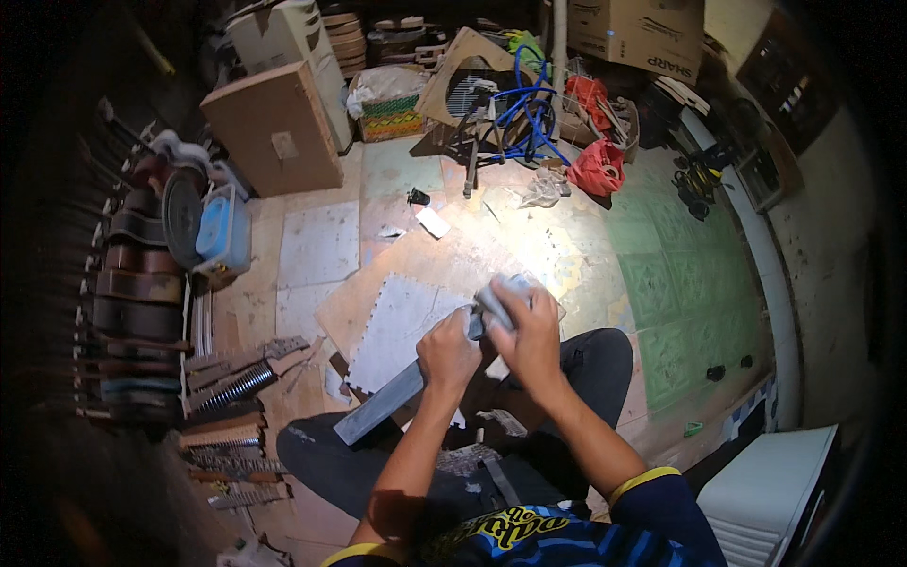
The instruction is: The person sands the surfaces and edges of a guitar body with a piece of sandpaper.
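Observation:
Over my lap, my left hand (pixel 450 353) is wrapped round a long grey guitar neck (pixel 383 404). Its flat, squared end slants down to the left across my leg. At the upper end, my right hand (pixel 522 331) closes on a folded grey sheet (pixel 493 300) that looks like sandpaper, pressed against the neck. My fingers partly cover that end, so its shape is hard to make out. The two hands are close together.
Pale foam mats (pixel 402 326) lie on a wooden board ahead. Guitar necks (pixel 241 383) are piled at left, beside a rack of guitar bodies (pixel 142 274). A blue hose (pixel 529 118), red bags (pixel 597 168) and cartons stand at the back. A white plastic chair (pixel 770 487) is at right.

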`<action>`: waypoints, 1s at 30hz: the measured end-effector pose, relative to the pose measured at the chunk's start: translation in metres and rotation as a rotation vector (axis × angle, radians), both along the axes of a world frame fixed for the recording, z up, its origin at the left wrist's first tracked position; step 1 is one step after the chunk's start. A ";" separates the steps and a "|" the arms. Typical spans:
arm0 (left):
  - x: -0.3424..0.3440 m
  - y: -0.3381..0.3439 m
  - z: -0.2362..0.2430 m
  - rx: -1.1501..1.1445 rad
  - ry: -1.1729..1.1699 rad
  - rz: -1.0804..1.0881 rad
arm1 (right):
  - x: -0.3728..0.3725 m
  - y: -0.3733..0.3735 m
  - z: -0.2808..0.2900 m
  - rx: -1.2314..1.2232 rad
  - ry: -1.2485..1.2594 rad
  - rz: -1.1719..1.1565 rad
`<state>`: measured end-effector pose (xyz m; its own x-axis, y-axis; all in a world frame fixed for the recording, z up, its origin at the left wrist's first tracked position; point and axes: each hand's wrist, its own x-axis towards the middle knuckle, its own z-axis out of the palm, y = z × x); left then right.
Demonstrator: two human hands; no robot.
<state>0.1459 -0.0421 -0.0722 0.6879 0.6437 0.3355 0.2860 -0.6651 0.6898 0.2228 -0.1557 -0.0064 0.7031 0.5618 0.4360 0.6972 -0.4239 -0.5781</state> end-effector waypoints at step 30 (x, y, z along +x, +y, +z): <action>0.004 0.001 -0.003 -0.010 -0.034 -0.004 | -0.021 -0.014 -0.009 -0.077 -0.075 -0.007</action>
